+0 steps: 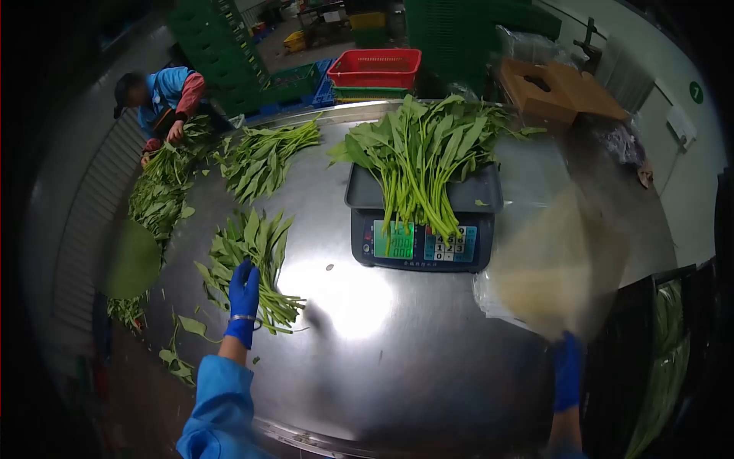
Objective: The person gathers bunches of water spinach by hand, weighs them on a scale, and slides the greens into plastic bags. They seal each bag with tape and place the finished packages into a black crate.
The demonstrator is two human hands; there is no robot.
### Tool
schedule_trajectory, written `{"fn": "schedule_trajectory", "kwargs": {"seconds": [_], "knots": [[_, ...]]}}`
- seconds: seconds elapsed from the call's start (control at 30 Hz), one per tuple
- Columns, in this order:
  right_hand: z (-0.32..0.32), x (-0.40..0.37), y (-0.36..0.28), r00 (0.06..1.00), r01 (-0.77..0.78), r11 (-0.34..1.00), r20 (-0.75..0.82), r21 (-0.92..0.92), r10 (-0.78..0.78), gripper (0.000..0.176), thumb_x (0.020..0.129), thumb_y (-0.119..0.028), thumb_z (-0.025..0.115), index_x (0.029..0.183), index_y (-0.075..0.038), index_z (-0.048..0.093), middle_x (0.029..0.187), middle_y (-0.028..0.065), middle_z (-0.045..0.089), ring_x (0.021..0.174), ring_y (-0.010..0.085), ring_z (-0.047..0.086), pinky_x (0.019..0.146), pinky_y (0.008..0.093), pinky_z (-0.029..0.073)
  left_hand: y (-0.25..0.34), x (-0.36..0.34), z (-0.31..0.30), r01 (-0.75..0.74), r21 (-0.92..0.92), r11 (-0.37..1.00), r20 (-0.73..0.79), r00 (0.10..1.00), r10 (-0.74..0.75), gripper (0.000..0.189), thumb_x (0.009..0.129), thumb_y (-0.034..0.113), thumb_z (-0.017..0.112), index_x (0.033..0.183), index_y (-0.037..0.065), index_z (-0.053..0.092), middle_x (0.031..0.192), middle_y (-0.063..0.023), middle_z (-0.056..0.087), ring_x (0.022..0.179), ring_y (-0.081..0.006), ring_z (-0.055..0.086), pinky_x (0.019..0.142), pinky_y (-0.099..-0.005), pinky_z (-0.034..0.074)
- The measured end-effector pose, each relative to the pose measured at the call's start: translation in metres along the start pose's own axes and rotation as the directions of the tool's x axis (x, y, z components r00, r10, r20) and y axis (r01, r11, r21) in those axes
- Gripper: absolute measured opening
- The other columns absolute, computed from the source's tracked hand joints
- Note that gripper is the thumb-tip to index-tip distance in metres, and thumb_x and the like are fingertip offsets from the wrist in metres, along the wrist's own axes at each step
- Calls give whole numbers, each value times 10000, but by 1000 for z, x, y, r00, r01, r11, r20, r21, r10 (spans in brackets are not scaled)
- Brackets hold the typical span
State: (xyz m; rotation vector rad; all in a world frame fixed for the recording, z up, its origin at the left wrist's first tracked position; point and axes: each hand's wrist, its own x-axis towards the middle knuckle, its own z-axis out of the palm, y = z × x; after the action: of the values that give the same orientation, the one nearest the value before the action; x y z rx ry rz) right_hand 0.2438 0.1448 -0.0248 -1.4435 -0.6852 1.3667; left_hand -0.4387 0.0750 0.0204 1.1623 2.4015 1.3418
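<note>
My left hand (pixel 244 294), in a blue glove, rests on a bunch of leafy greens (pixel 264 249) on the metal table, its fingers partly hidden against the stems. At the lower right, my right hand (pixel 566 371), also gloved in blue, is smeared by motion at the lower edge of a pale, blurred sheet or bag (pixel 547 268); its fingers cannot be made out. A larger bunch of greens (pixel 420 157) lies on the digital scale (pixel 359 191), its stems hanging over the lit display.
Another bunch (pixel 264 161) and a long pile of greens (pixel 157 195) lie on the left, where a co-worker (pixel 164 96) handles leaves. Behind the table (pixel 344 375) stand a red basket (pixel 375 69) and green crates (pixel 218 57). An open cardboard box (pixel 554 88) is at the back right.
</note>
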Motion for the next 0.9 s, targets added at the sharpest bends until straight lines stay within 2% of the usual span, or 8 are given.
{"fn": "schedule_trajectory", "kwargs": {"seconds": [0.1,0.2,0.23,0.37,0.53,0.57,0.77,0.9], "knots": [[-41,-53,13,993,67,986,-105,155,-51,357,894,-277,417,1103,5,478,998,95,547,913,186,504,744,327,443,116,29,34,45,-181,982,344,939,20,397,862,252,510,1142,-28,489,1049,-120,570,943,-175,547,839,-261,406],[-32,-123,-53,838,-514,605,-205,-608,506,706,687,-107,670,1291,-1,319,1286,186,390,1207,247,365,980,304,308,172,59,93,265,-241,934,641,765,-52,463,836,345,523,1109,-30,517,980,-112,592,875,-193,573,781,-278,435],[-19,-128,-65,842,-511,605,-216,-610,494,706,687,-107,670,1291,-1,319,1286,186,390,1207,247,365,980,304,308,181,70,116,273,-207,939,706,707,-51,515,830,398,514,1114,-31,513,963,-116,601,876,-204,575,771,-289,440],[74,-97,-145,993,-28,744,65,-668,96,270,860,-188,483,1020,21,540,933,62,558,783,129,519,692,251,438,202,101,196,-274,173,946,688,721,83,651,833,553,347,1026,-34,551,885,-256,590,853,-385,565,770,-399,427],[268,60,-114,762,635,591,529,-498,-373,384,853,-210,508,1182,-16,465,1094,166,542,1023,254,525,839,318,418,207,100,264,-166,-88,982,614,767,185,737,829,603,270,1092,-48,493,943,-314,543,908,-446,511,821,-434,395],[308,87,-110,753,657,392,530,-644,-391,471,850,-342,481,1176,-4,460,1063,215,546,985,338,532,833,363,417,221,90,258,-58,-269,961,589,780,211,763,808,596,375,1160,-78,430,1065,-309,509,1016,-415,486,866,-388,387],[427,129,-85,897,435,464,323,-772,-303,659,839,-409,435,1314,-18,200,1101,301,483,1002,436,478,855,434,390,217,77,296,157,-444,882,493,865,94,943,745,564,541,1256,-150,198,1187,-265,449,1092,-336,465,894,-334,376],[421,121,-78,680,663,739,508,-119,-528,650,841,-141,487,1339,4,96,1287,210,352,1172,301,384,950,354,325,237,47,287,158,-635,756,389,911,136,871,769,395,605,1289,-118,131,1195,-264,434,1081,-337,465,896,-346,373]]}}
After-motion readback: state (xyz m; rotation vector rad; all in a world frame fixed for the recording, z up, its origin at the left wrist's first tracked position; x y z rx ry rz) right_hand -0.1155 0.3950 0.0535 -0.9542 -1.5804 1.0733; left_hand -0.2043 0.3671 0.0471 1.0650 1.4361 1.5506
